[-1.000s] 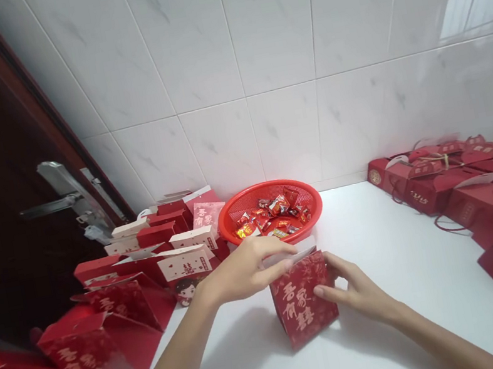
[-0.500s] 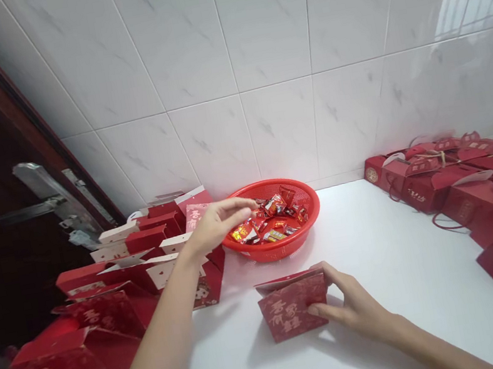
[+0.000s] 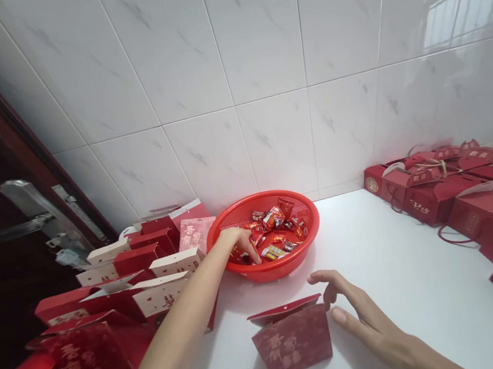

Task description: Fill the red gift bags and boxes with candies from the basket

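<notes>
Your left hand [image 3: 240, 241], pinch unclear, dips into the basket [image 3: 312, 238] near the table's back edge [image 3: 349, 212]; your right hand [image 3: 362, 313], fingers spread, is beside the red box [image 3: 298, 344].

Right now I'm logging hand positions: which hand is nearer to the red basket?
Left. The left hand is in the red basket, fingers among the wrapped sweets; the right hand is outside it, nearer the person and to the right, beside a red box.

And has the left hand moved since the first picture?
Yes: judged against the red basket, the left hand went forward, from the top of the red box in front to down inside the basket, at the wrapped sweets.
</notes>
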Motion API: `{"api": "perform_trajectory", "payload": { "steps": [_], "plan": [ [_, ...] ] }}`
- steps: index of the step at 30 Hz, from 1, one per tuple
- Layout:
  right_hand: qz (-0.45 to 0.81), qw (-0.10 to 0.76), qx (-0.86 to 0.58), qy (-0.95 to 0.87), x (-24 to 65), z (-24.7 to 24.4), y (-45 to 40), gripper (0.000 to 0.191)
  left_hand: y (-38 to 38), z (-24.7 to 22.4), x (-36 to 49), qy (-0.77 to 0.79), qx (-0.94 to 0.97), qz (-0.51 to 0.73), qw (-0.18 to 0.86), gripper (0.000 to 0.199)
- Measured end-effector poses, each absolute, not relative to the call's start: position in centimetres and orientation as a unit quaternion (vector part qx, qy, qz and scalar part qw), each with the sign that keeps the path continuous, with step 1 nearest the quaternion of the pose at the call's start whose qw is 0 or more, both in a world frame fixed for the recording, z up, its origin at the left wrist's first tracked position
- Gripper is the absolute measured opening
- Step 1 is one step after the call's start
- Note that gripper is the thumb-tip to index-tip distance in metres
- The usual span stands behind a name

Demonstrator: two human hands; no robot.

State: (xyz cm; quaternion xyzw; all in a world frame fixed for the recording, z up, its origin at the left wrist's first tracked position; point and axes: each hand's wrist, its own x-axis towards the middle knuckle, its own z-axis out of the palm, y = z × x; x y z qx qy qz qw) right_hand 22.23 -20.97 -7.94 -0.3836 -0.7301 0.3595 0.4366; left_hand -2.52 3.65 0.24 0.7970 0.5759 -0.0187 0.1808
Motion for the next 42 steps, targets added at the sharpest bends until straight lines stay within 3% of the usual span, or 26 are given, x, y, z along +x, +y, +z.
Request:
{"api": "perform_trajectory", "payload": {
  "steps": [5,9,14,18,23,28,33,38,42],
  "plan": [
    [0.365,0.419,-0.417,-0.719,22.3,-8.1,-20.9,0.049,4.3,-0.2,-1.3,0.549,0.811,0.002,0.202,0.035],
    [0.367,0.412,-0.438,-0.710,22.2,-7.9,-20.7,0.050,3.9,-0.3,-0.4,0.506,0.823,0.086,0.243,0.024],
    [0.352,0.417,-0.457,-0.703,22.3,-7.6,-20.5,0.047,4.0,-0.4,-0.1,0.469,0.814,0.221,0.263,0.028],
    [0.330,0.427,-0.479,-0.693,22.5,-7.8,-20.2,0.045,3.9,-0.5,-0.6,0.455,0.804,0.262,0.279,0.018],
    [0.259,0.499,-0.487,-0.668,22.8,-7.5,-18.9,0.037,3.7,0.1,-0.9,0.428,0.790,0.331,0.288,0.023],
    [0.197,0.595,-0.438,-0.644,21.5,-3.4,-14.5,0.027,3.0,1.2,0.3,0.406,0.752,0.419,0.306,0.041],
    [0.306,0.617,-0.459,-0.561,18.6,0.3,-8.0,0.049,1.2,1.9,2.5,0.337,0.685,0.514,0.391,0.045],
    [0.525,0.608,-0.334,-0.493,17.1,0.5,-5.0,0.046,1.0,1.7,3.1,0.323,0.640,0.544,0.437,0.051],
    [0.551,0.667,-0.316,-0.389,17.2,0.1,-4.4,0.042,1.6,1.1,2.9,0.395,0.651,0.500,0.412,0.047]
  ]
}}
